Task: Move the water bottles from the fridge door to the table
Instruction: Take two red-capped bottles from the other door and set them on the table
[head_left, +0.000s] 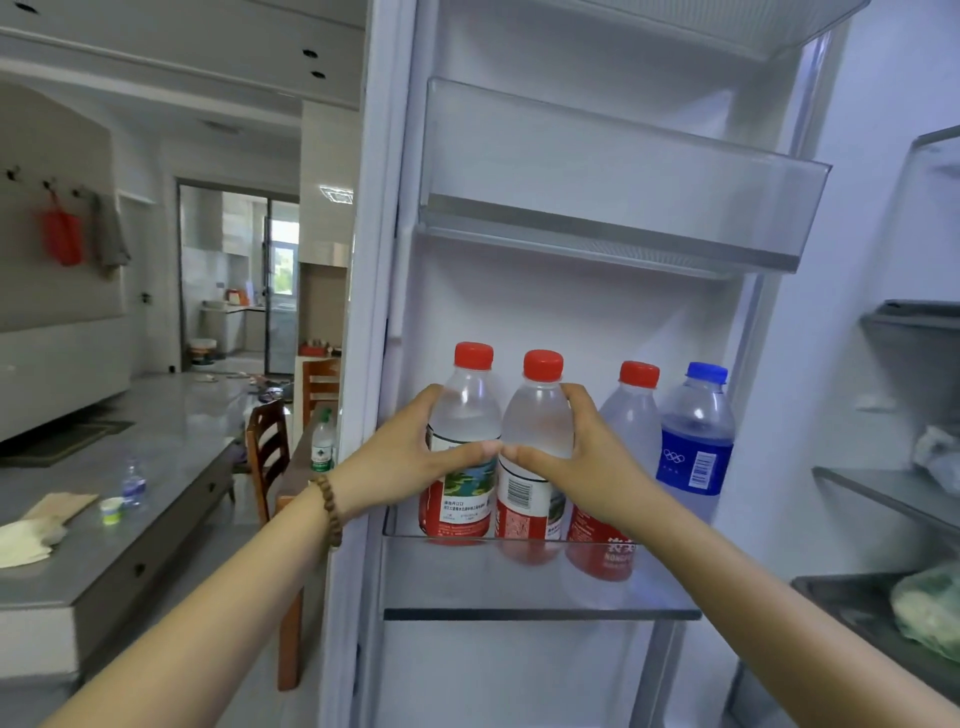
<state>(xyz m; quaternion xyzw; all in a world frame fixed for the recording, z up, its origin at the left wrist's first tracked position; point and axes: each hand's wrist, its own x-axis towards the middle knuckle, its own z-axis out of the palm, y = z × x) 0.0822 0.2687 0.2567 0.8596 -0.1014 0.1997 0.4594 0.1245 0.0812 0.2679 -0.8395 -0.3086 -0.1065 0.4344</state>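
Several water bottles stand in a clear door shelf (540, 577) of the open fridge door. My left hand (400, 457) is wrapped around the leftmost red-capped bottle (470, 400). Beside it, my right hand (582, 462) grips the second red-capped bottle (540, 415); my thumbs nearly touch between the two bottles. A third red-capped bottle (631, 415) and a blue-capped bottle (698, 431) with a blue label stand untouched to the right. All bottles are upright.
An upper door shelf (623, 208) holds nothing. Fridge interior shelves (893, 493) with bagged food are at right. Left of the door stand a wooden chair (267, 452), a green-labelled bottle (323, 441) on a table, and a grey counter (104, 551) with a small bottle and cup.
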